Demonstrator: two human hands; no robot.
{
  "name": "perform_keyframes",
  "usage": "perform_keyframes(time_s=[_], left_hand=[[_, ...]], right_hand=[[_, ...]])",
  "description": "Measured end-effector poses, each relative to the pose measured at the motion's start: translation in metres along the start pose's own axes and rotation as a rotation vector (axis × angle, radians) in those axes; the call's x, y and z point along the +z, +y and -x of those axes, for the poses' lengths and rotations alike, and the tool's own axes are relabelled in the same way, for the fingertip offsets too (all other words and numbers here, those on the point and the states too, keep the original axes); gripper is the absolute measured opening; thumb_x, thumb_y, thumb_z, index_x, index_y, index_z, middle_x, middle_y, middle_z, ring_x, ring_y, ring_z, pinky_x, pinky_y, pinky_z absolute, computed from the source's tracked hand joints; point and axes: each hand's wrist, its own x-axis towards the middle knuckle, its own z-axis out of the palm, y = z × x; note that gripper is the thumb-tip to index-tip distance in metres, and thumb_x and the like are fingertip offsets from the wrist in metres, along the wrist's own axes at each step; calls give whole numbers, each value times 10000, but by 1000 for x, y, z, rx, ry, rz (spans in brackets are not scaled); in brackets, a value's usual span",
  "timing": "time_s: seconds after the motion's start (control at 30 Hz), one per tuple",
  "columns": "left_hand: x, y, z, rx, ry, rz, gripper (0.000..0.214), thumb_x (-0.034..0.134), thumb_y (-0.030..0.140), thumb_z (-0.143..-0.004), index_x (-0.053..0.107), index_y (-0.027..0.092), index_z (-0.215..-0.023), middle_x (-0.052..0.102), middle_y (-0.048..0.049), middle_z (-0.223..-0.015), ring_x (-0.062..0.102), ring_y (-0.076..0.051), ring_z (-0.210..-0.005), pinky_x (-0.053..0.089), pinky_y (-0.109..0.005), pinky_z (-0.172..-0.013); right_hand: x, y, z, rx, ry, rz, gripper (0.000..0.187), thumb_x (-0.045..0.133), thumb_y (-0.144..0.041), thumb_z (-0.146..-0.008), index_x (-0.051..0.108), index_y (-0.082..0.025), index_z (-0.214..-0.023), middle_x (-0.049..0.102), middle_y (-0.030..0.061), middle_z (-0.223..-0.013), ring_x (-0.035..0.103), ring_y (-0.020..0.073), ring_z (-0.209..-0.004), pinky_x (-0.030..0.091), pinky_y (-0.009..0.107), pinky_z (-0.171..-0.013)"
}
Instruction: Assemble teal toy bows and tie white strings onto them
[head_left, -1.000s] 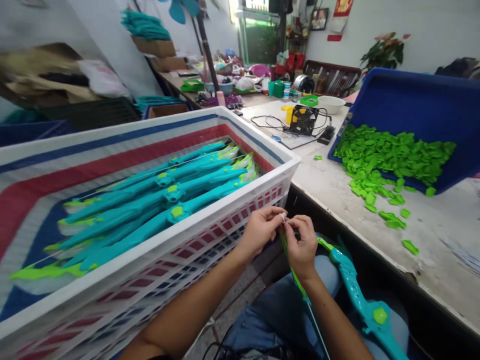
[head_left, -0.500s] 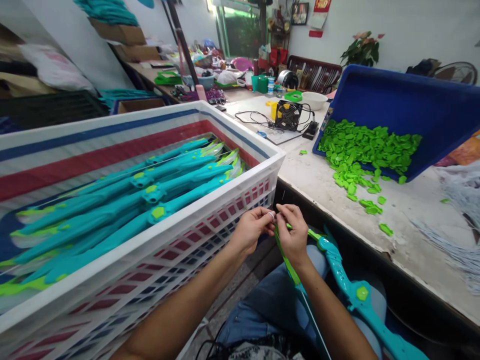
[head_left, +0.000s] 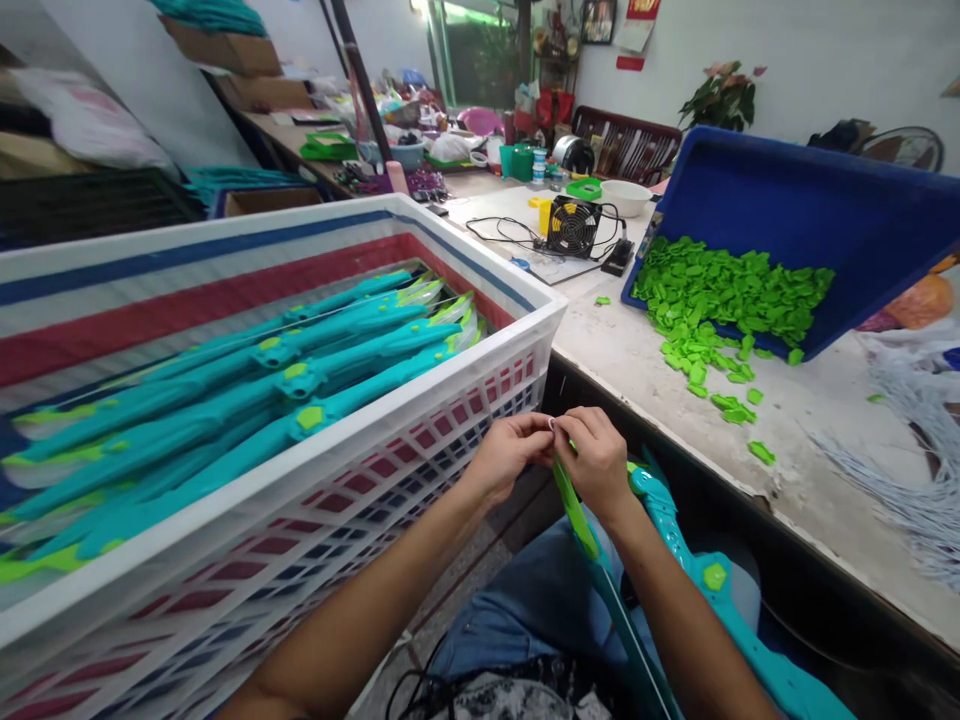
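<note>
My left hand [head_left: 511, 458] and my right hand [head_left: 598, 458] meet fingertip to fingertip above my lap. Both are closed in a pinch on a white string [head_left: 552, 425], of which a small loop shows between them. Beneath my right hand runs the green limb of a teal toy bow [head_left: 718, 577], which rests across my legs with a green hexagonal piece at its middle. Its pale bowstring [head_left: 637, 640] stretches down past my right forearm. My fingers hide the end of the string and the bow's tip.
At my left stands a white plastic crate [head_left: 450, 400] with several teal bows [head_left: 247, 400] lying in it. On the worktable [head_left: 622, 370], a tilted blue bin [head_left: 787, 200] spills green plastic pieces [head_left: 727, 290]. A bundle of pale strings [head_left: 900, 490] lies right, a small black fan [head_left: 574, 227] behind.
The white loop shows more clearly between my fingertips. My right hand has turned a little and shifted slightly right, and the green limb below it has swung slightly.
</note>
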Motion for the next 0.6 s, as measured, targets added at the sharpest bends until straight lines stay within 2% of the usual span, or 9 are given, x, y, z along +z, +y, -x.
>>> perform_keyframes(time_s=[0.1,0.23,0.37,0.43,0.5,0.57,0.6], left_hand=[[-2,-4,-1,74,16,-159,232,713,313,-588,701,122,-717,609,-1,-594,452,-75,-479,370,-201,-467],[-9,-9,-2,199,73,-361,212,694,353,-637,681,142,-658,631,-3,-604,525,-113,-572,407,-217,-560],[-18,-13,-2,185,-90,-501,205,647,351,-689,733,166,-708,718,-40,-732,618,-191,-721,473,-272,-687],[-21,-13,-2,162,-172,-508,194,643,336,-691,749,181,-741,730,-45,-768,638,-221,-804,494,-293,-736],[-26,-13,-1,128,-198,-490,228,671,327,-681,754,186,-839,718,-41,-747,637,-212,-794,501,-274,-696],[-36,-16,2,97,-134,-394,383,709,345,-670,718,193,-1021,707,-41,-796,628,-184,-740,486,-238,-595],[-43,-20,6,94,-49,-315,453,720,371,-669,687,200,-1087,702,-48,-846,626,-175,-725,471,-224,-548]], right_hand=[[2,0,6,31,13,-51,192,439,-158,-937,591,-176,-823,601,68,-792,541,182,-769,471,313,-699],[7,5,20,118,-29,-157,176,419,-168,-950,551,-186,-834,573,54,-791,543,170,-766,470,299,-699],[19,9,33,184,-23,-114,193,394,-179,-959,539,-187,-832,564,58,-788,533,178,-762,455,305,-693],[25,7,36,245,-25,-82,209,388,-190,-959,547,-190,-825,567,57,-782,535,181,-754,451,308,-691],[25,6,41,302,-46,-123,210,395,-202,-957,568,-191,-839,584,53,-790,554,176,-756,458,303,-695],[12,9,51,359,-52,-186,187,417,-220,-956,593,-192,-903,616,52,-840,582,172,-788,476,301,-720],[1,13,61,385,-37,-177,173,435,-236,-954,602,-196,-941,628,53,-870,591,175,-816,484,307,-742]])
